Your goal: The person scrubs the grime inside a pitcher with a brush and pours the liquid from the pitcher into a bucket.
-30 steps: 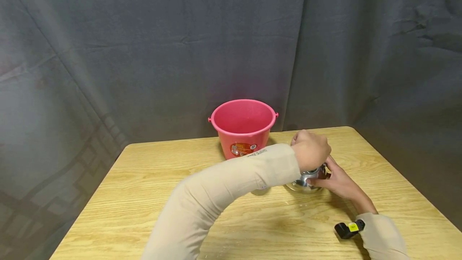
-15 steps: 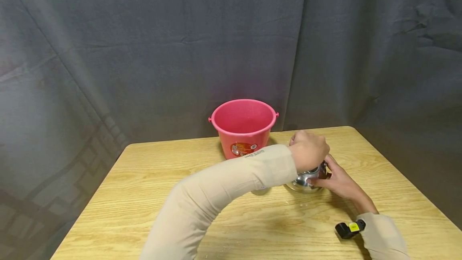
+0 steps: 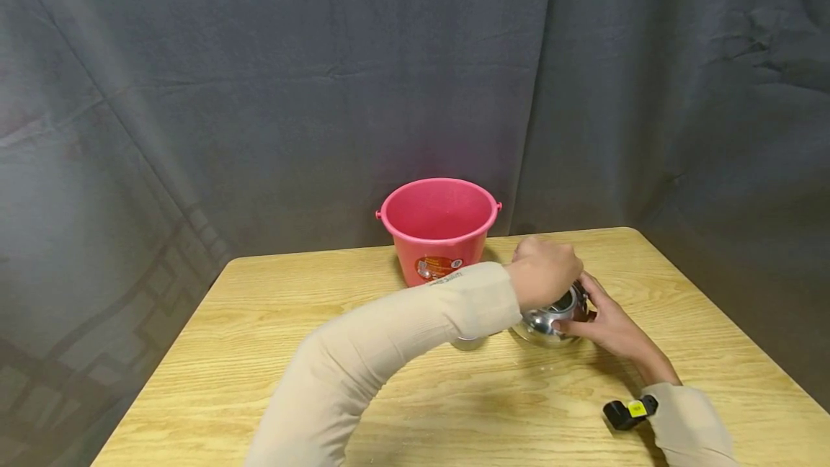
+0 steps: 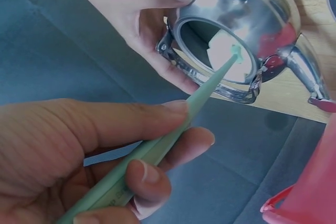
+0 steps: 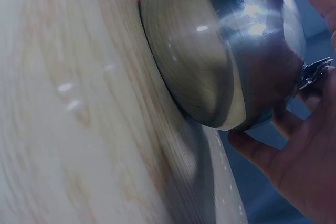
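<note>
A shiny metal kettle (image 3: 545, 326) sits on the table with its mouth uncovered. My left hand (image 3: 547, 272) is above it and grips the pale green handle of a cleaning brush (image 4: 157, 148). The brush's whitish, sponge-like head (image 4: 228, 53) is inside the kettle's mouth, partly hidden by the rim. From the right, my right hand (image 3: 609, 326) holds the kettle's body, its thumb on the near side and its fingers round the far side. In the left wrist view, the kettle's folded-down handle (image 4: 239, 94) lies beside the mouth, and the spout (image 4: 307, 72) points away from the right hand.
A pink bucket (image 3: 437, 240) stands behind and left of the kettle, partly covered by my left sleeve (image 3: 402, 337). A small round shiny thing (image 3: 468, 343) shows under that sleeve. Wet spots mark the wooden table (image 3: 259, 352). Grey curtains (image 3: 324, 92) hang behind it.
My left hand has shifted a little to the left over the kettle, and more of the kettle's mouth shows. The right hand holds in the same place.
</note>
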{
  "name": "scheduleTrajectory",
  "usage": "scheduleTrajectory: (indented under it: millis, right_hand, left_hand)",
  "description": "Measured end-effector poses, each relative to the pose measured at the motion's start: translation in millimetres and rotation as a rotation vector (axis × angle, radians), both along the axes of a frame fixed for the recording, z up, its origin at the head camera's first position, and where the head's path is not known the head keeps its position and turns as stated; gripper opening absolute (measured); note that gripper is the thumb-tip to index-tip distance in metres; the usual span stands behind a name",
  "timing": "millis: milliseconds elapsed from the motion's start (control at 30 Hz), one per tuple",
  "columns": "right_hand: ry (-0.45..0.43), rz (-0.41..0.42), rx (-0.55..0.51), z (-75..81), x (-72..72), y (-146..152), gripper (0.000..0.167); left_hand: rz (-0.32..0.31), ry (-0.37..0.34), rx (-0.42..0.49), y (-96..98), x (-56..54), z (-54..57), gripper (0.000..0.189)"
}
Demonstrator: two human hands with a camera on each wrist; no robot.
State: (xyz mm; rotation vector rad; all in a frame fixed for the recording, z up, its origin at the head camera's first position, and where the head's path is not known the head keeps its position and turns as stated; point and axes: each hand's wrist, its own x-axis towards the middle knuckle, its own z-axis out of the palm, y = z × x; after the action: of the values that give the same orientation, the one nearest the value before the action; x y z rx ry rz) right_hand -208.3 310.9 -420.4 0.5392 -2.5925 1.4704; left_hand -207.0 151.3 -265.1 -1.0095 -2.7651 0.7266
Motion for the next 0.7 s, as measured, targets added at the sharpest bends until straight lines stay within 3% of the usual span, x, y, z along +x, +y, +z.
scheduleTrajectory:
  millis: [200,467,700]
  right_hand:
    - [-0.015,-0.012,0.002,1.3,0.0,2.0,0.104]
    - [0.01,-0.015,0.032,1.3,-2.2,4.6,0.102]
    - [0.019,-0.019,0.044,0.1,-2.5,4.8,0.103]
  left_hand:
    - [0.007,-0.027,0.075,-8.6,-3.0,-1.6,0.016]
    - [-0.061,-0.006,0.139,-22.9,-5.2,-6.5,0.02]
    - [-0.08,-0.025,0.166,-30.0,-9.0,-11.1,0.017]
